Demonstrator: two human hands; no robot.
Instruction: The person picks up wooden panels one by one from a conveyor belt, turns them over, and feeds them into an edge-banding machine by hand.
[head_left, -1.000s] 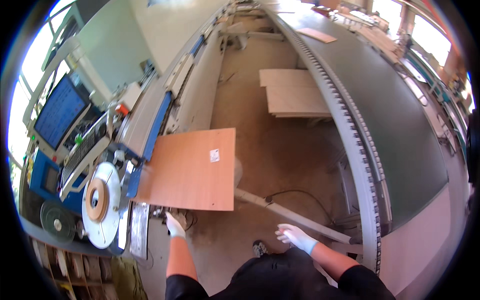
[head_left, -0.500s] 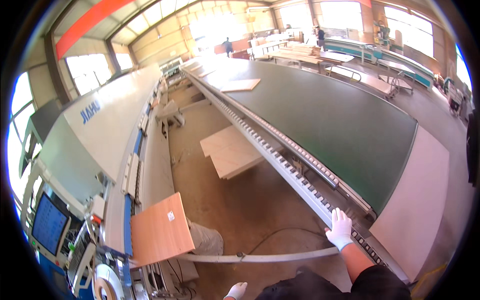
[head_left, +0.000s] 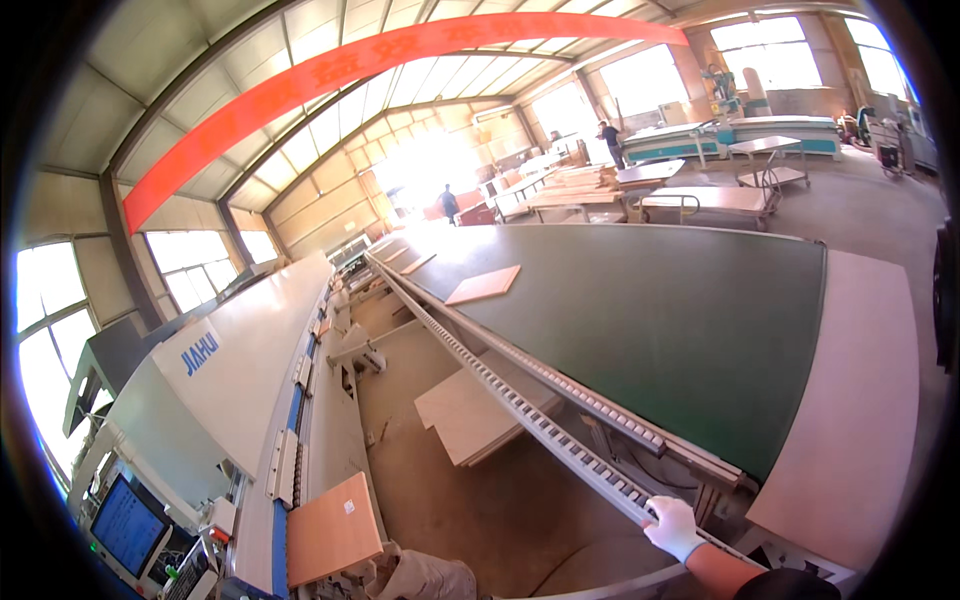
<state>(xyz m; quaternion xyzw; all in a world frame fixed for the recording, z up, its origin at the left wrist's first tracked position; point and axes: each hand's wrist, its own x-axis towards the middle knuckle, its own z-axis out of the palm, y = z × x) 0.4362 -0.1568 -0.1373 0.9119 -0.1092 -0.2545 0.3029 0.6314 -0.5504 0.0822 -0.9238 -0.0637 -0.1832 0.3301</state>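
My right hand (head_left: 674, 528), in a white glove, is at the near end of a long roller rail (head_left: 530, 412) at the lower right. Its fingers are bent over the rail and the thumb lies along the near side. My left hand is out of the picture. At the lower left, a wood-coloured panel (head_left: 334, 530) with a small white label lies against the edge of a long white machine (head_left: 250, 350). Right of the rail stretches a wide dark green table (head_left: 660, 330), with a small pale panel (head_left: 484, 285) on its far left part.
A lit screen (head_left: 128, 525) stands at the lower left by the machine. Stacked pale boards (head_left: 485, 410) lie low between machine and rail. A pale board (head_left: 850, 410) borders the green table's right side. Two people (head_left: 610, 145) are far off, near stacked planks (head_left: 580, 187) and carts.
The view has tilted upward, bringing more roof and a red banner into sight. My left hand has left the picture. My right hand stays on the rail.
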